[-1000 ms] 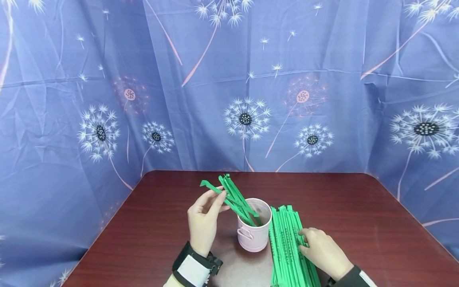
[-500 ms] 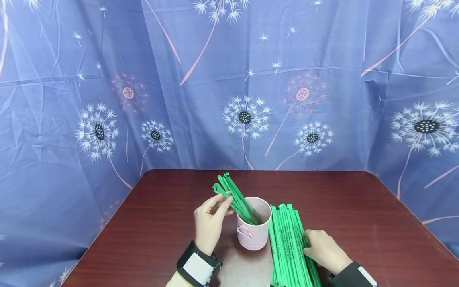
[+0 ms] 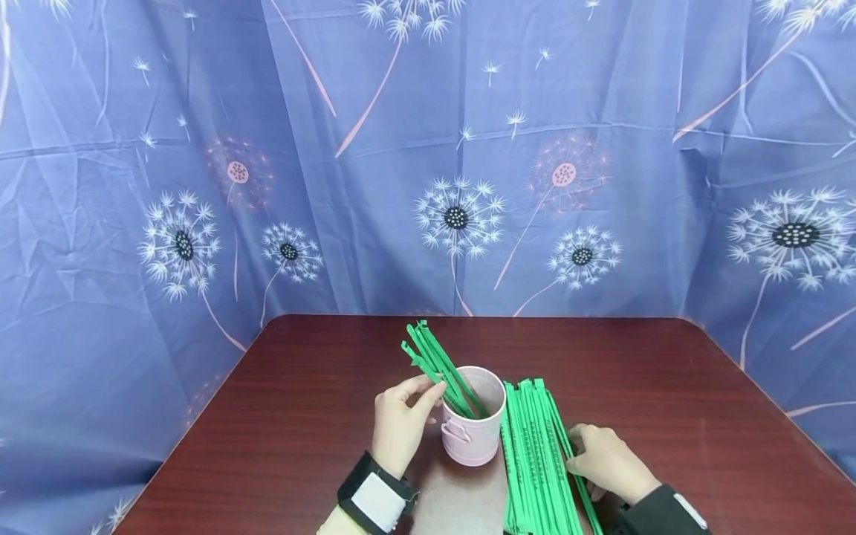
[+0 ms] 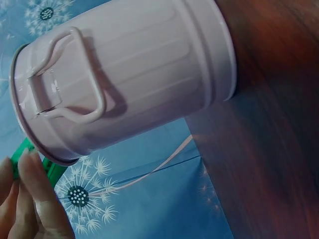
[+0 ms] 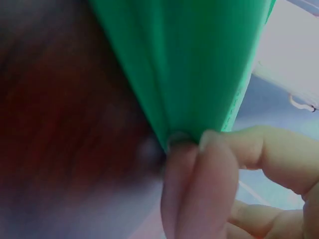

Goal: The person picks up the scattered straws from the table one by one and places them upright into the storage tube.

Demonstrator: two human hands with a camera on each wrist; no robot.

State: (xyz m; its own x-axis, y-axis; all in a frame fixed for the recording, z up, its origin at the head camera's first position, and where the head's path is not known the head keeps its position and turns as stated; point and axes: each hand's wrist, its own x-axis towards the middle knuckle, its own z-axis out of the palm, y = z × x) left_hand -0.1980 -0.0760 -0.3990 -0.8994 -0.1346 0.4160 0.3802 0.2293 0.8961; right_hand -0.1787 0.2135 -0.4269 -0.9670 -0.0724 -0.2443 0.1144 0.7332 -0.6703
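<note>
A pink bucket (image 3: 471, 444) with a small side handle stands upright in the middle, several long green wrapped straws (image 3: 441, 349) leaning out over its left rim. My left hand (image 3: 404, 420) pinches one green wrapped straw (image 3: 416, 358) at that rim, its lower end inside the bucket. In the left wrist view, thumb and fingertips grip green wrapping beside the rim. To the bucket's right lies a bundle of green wrapped straws (image 3: 535, 461). My right hand (image 3: 611, 464) pinches the rightmost straw (image 3: 588, 509) of the bundle, seen close up in the right wrist view.
A dark red-brown wooden table (image 3: 321, 371) bears everything. A blue curtain (image 3: 374, 245) with dandelion prints hangs behind it and along both sides. Black bands sit on both wrists, the left one (image 3: 376, 494) with a white patch.
My left hand has moved right and down, lowering its straw into the bucket beside the others. My right hand has shifted slightly right, and the outer straw now lies apart from the bundle.
</note>
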